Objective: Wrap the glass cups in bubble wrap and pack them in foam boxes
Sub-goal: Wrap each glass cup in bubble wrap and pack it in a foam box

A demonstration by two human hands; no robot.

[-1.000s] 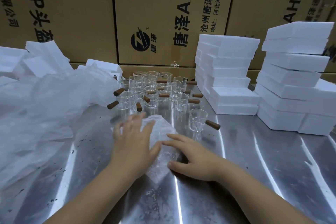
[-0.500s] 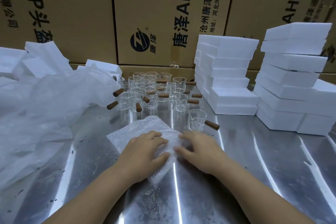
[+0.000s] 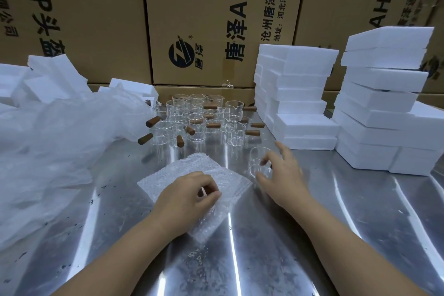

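Plastic film (image 3: 60, 142): a crumpled heap at the far left, with loose foam pieces (image 3: 45, 79) behind it; we see nothing inside it.
Bubble wrap sheet (image 3: 189, 168): flat on the steel table (image 3: 348, 211), one corner toward us, with no cup on it.
Left hand (image 3: 187, 199): on the sheet's near half, fingers curled, thumb and fingertips pinching the wrap.
Waiting cups (image 3: 199, 115): an upright cluster beyond the sheet, wooden handles pointing every way.
Nearest cup (image 3: 255, 161): just right of the sheet's right corner, apart from the cluster, its handle hidden behind the hand.
Right hand (image 3: 283, 170): the nearer hand. Thumb and forefinger curl onto the cup's wall, and the other fingers are spread.
Coming move: we judge it a short carry leftward onto the sheet, with the handle's direction setting how the cup should lie.
Foam boxes (image 3: 302, 94): two stacks at the right, all closed, so we cannot tell what is inside.
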